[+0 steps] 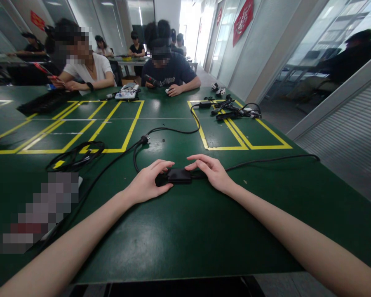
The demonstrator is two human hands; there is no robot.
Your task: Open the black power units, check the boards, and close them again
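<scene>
A black power adapter (179, 177) lies flat on the green table in front of me. My left hand (146, 181) is curved around its left end, fingers above and thumb below, with a gap between them. From the right, my right hand (212, 171) has its fingers stretched toward the adapter's upper right corner; whether they touch it I cannot tell. A black cable (272, 160) runs out past my right hand toward the table's right side. Another cord leads up behind my left hand to a black plug (144, 140) with metal prongs.
A coiled black cable (77, 156) and a blurred-out power-strip-like object (43, 210) lie left. Yellow tape (225, 148) marks boxes on the table. Another adapter (205, 104) and bundled cables (235, 111) sit far right. Two people (170, 70) sit opposite; one holds a small white item.
</scene>
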